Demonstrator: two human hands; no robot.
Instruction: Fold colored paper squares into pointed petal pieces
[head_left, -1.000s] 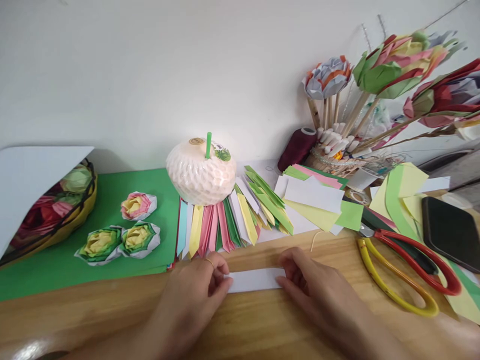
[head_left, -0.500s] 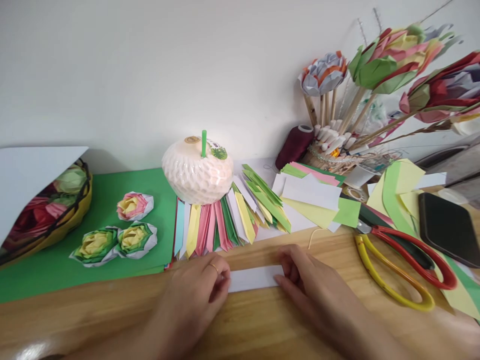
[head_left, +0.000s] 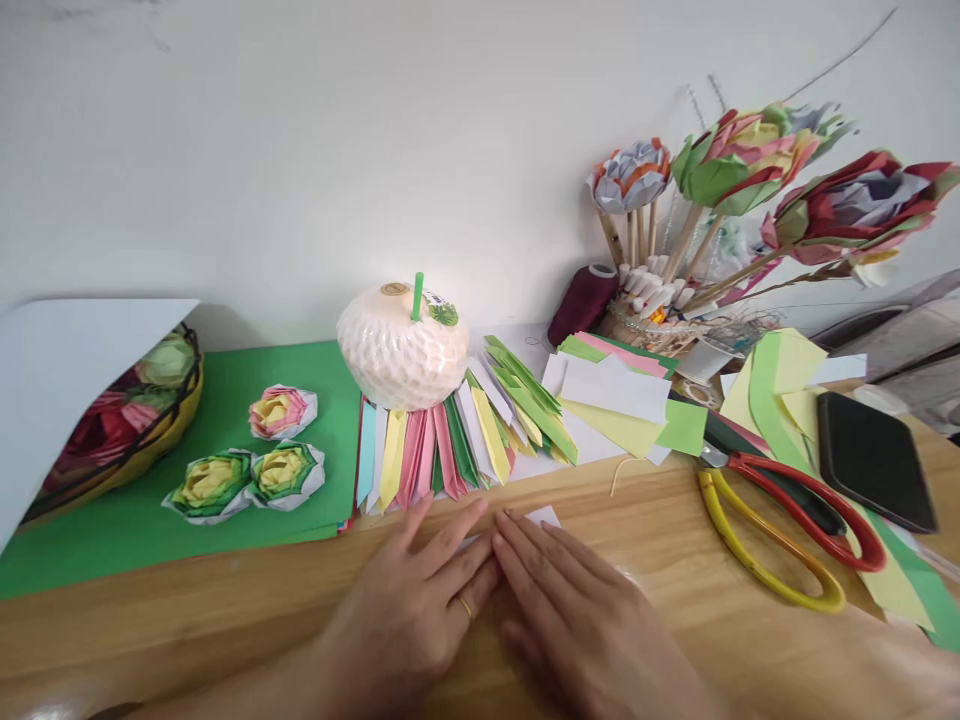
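A white paper strip [head_left: 544, 516] lies on the wooden table, mostly hidden under my fingers. My left hand [head_left: 424, 580] rests on its left part with the fingers stretched out and slightly spread; a ring is on one finger. My right hand [head_left: 574, 600] lies flat over the strip, its fingertips meeting the left hand's fingers. Just beyond the hands, folded coloured paper strips [head_left: 442, 450] fan out in a row. A white foam-netted round object [head_left: 401, 365] with a green straw stands on their far ends.
Three folded paper flowers [head_left: 281, 412] sit on green sheets [head_left: 315, 375] at left, beside a yellow basket [head_left: 184, 410]. At right are scissors [head_left: 780, 570] with red and yellow handles, a black phone [head_left: 874, 460] and loose paper pieces [head_left: 615, 388]. Behind stand paper flowers on sticks [head_left: 742, 160] and maroon thread [head_left: 581, 305].
My hands have come together from the strip's two ends to its middle. Their curled fingers have straightened and now cover most of the paper. The view has shifted slightly.
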